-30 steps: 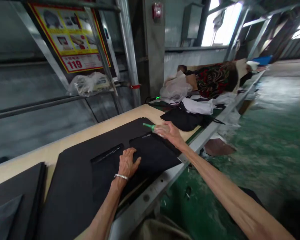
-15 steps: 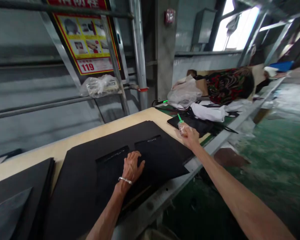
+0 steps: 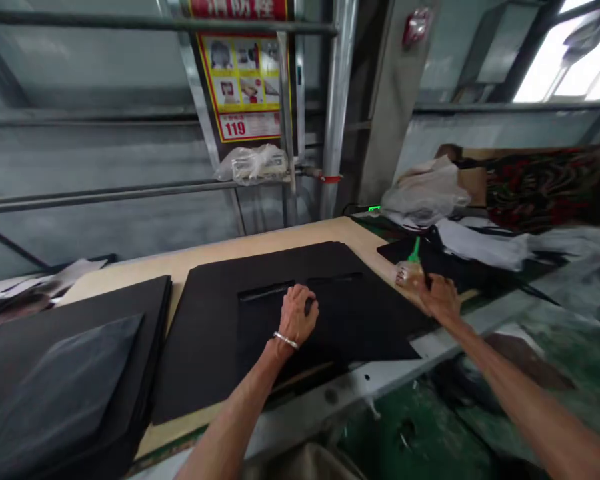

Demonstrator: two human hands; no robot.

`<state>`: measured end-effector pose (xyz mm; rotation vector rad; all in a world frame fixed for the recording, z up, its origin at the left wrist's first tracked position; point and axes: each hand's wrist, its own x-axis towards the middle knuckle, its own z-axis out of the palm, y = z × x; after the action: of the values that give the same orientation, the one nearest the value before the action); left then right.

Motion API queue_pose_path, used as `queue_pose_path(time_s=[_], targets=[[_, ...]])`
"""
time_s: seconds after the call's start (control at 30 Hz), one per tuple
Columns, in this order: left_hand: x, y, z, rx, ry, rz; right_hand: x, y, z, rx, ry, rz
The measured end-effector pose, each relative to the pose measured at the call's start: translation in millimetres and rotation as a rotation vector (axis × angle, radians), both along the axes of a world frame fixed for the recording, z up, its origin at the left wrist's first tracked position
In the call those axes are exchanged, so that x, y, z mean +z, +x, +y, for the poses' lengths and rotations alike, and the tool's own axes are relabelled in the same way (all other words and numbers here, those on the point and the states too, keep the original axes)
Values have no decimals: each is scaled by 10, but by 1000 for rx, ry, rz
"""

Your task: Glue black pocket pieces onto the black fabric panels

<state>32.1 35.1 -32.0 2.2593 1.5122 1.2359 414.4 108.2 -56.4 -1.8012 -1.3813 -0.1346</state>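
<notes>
The left hand rested, fingers bent, on black pieces — whether it pinched an edge, I couldn't tell. These lay on a larger black sheet. The right hand clasped a green-tipped bottle beyond — farther back, a poster showed behind metal bars.

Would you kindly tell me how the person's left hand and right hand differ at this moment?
The left hand lies palm down on the black material, while the right hand grips a translucent bottle with its green nozzle pointing up. The left hand has a silvery bracelet at its wrist; the right hand shows none. Both hands are ungloved.
</notes>
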Motion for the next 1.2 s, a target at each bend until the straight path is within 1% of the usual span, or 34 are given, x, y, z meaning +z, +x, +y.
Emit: queue_pose_path(time_s=[0.1,0.17,0.23,0.3,0.37,0.43,0.5,0.53,0.6,0.67,0.7,0.73,0.77,0.83,0.93,1.2], targets=[[172,-111,-118,-19,-72,40,90,37,-86,7,-52,-117],[264,-188,-296,-95,-140,96,166,16,-104,64,-51,-181],[303,-243,-529,-185,-184,145,229,-20,-104,109,-66,-198],[281,-265,-756,-240,-204,185,267,-54,-114,111,-93,-198],[217,-258,-921,-229,-210,218,288,-98,-159,64,-94,-200],[144,-238,-1006,-196,-208,239,314,-193,-239,33,-53,-216],[94,-226,-1036,-176,-188,249,360,-391,-332,88,-1,-245],[82,-228,-1044,-170,-174,244,391,-539,-370,159,20,-270],[87,-255,-1072,-155,-139,214,459,-922,-412,360,31,-324],[119,-311,-1125,-116,-81,160,519,-1373,-393,642,14,-378],[139,-347,-1159,-101,-47,130,541,-1597,-362,747,-5,-388],[160,-384,-1194,-86,-11,103,555,-1807,-322,825,-43,-387],[178,-422,-1228,-69,25,77,560,-1995,-275,873,-92,-377],[206,-490,-1287,-40,83,40,548,-2282,-178,902,-193,-343],[224,-554,-1336,-13,132,-9,500,-2487,-71,883,-267,-295],[196,-567,-1351,2,173,-81,407,-2534,-17,926,-241,-178]])
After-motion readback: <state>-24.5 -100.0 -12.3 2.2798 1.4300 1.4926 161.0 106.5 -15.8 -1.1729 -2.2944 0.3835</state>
